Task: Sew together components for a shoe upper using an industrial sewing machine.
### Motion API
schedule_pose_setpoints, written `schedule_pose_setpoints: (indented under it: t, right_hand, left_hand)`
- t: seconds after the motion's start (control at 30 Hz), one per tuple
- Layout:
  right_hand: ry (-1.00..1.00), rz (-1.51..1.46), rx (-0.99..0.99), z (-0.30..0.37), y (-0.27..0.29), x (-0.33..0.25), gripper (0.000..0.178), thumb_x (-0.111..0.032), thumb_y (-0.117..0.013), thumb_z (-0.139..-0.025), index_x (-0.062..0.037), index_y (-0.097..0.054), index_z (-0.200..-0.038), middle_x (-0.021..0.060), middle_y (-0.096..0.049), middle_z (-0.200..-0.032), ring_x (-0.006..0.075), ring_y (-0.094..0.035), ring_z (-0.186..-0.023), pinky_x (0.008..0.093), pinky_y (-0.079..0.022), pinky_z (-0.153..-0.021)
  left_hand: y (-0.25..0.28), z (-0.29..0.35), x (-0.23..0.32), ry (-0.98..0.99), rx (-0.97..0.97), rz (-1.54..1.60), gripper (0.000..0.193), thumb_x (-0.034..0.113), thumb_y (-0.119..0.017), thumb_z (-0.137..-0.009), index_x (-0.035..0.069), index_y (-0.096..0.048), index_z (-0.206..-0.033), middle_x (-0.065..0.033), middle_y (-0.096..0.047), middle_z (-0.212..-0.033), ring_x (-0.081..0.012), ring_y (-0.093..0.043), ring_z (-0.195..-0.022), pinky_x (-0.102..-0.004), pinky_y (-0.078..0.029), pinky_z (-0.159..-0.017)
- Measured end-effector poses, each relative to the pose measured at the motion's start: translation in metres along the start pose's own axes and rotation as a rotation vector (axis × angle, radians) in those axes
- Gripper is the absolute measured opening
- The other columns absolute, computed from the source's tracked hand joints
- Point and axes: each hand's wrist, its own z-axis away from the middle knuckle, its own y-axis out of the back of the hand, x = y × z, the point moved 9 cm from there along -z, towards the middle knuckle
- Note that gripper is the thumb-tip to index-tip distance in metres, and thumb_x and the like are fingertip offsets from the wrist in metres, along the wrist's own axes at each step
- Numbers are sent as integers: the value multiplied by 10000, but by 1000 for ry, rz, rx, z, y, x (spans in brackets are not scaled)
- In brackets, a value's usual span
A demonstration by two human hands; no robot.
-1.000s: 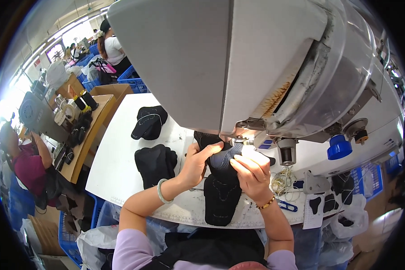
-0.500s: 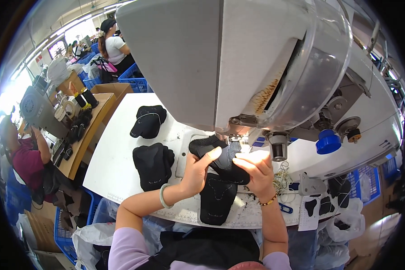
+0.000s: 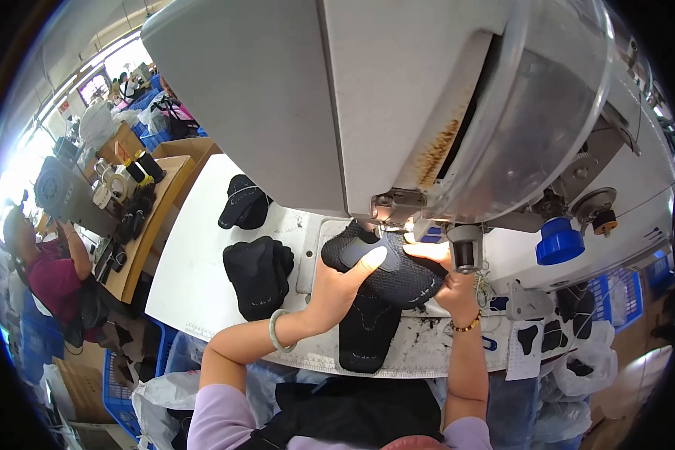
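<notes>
A black mesh shoe upper (image 3: pixel 406 279) with a smooth grey patch lies under the needle area of a white sewing machine (image 3: pixel 262 97). My left hand (image 3: pixel 336 292) grips its left side, thumb pressed on top near the grey patch and the other fingers hidden beneath. On the right edge, my right hand (image 3: pixel 456 289) holds the same upper, its index finger stretched toward the needle. A flat black upper (image 3: pixel 367 337) with light stitching lies on the white table just below the held one. To the left are a stack of black uppers (image 3: pixel 257 277) and a smaller black pile (image 3: pixel 245 204).
The machine's head overhangs the table (image 3: pixel 191 262). At right are a blue knob (image 3: pixel 559 241), loose threads (image 3: pixel 484 285), a blue thread snipper (image 3: pixel 490 343) and a white card (image 3: pixel 523 352) with black shapes. Blue crates and plastic bags surround the table. A co-worker (image 3: pixel 52 274) sits far left.
The held upper has been turned and opened out, so its wide mesh face now shows. My right hand has shifted to its right edge. The whole view has tilted slightly.
</notes>
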Motion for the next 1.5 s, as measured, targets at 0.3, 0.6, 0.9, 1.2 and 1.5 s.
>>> schedule_pose_setpoints:
  t: [0.3,0.6,0.9,1.2,1.5]
  right_hand:
    - [73,215,-53,-7,-5,-23,423,117,-525,-648,-74,-684,-990,86,-664,-1013,215,-606,-857,302,-462,-817]
    - [269,463,82,-6,-11,-53,377,52,-580,-668,-99,-687,-996,51,-650,-1004,209,-578,-790,300,-457,-730]
    - [213,461,115,6,8,-25,273,-77,-665,-647,-53,-604,-912,68,-570,-922,245,-556,-842,422,-434,-801]
    - [-190,513,356,-16,61,11,301,-8,-609,-733,34,-540,-1023,165,-563,-1023,356,-536,-928,352,-437,-800]
    - [-511,613,-73,-2,50,48,235,-91,-641,-773,-16,-592,-990,117,-574,-979,302,-589,-867,394,-462,-747]
  left_hand:
    - [9,-14,-3,69,-35,-10,207,90,-640,-810,-3,-584,-987,-28,-619,-879,-86,-559,-793,-236,-458,-728]
    - [18,-23,-16,205,-28,176,157,101,-562,-858,-30,-618,-925,-46,-626,-889,-96,-562,-832,-232,-425,-778]
    - [24,-24,-25,213,9,244,151,73,-534,-881,-28,-606,-967,-55,-624,-914,-111,-578,-854,-246,-443,-791]
    - [20,-22,-9,138,1,241,179,85,-533,-893,-20,-571,-1033,-51,-618,-944,-99,-575,-862,-240,-454,-783]
    - [99,-21,32,-115,249,-127,205,63,-603,-856,-1,-556,-1045,-71,-624,-968,-95,-585,-826,-197,-472,-711]
